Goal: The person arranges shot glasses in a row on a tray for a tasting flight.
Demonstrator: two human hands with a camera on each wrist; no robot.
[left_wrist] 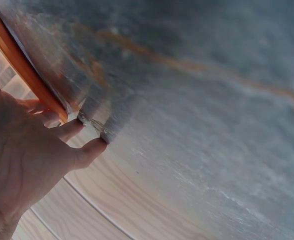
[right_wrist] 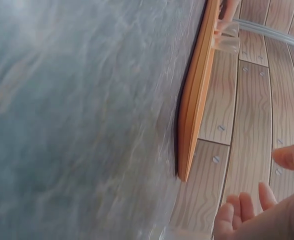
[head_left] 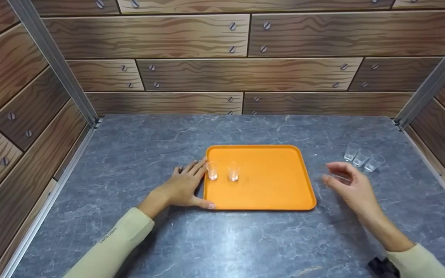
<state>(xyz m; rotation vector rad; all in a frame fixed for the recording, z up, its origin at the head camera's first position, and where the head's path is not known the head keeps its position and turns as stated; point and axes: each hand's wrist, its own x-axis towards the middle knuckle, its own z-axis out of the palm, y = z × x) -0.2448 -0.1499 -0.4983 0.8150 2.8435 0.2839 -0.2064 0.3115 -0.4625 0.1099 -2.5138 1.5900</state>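
An orange tray (head_left: 272, 185) lies flat on the table. Spread along its left edge, my left hand (head_left: 185, 187) touches the rim with fingertips and thumb; the left wrist view shows these fingers beside the tray's edge (left_wrist: 27, 70). Two small clear shot glasses, one at the left rim (head_left: 212, 172) and one just right of it (head_left: 233, 172), stand upright on the tray. Right of the tray my right hand (head_left: 352, 189) hovers with nothing in it, thumb and fingers apart and loosely bent. Just beyond it stand three more shot glasses (head_left: 361, 157) close together.
The grey marbled table (head_left: 160, 247) is bounded by wood-patterned walls (head_left: 191, 34) at the back and sides. Metal frame posts (head_left: 58, 58) rise at the back corners. A black device (head_left: 384, 267) shows by the right sleeve.
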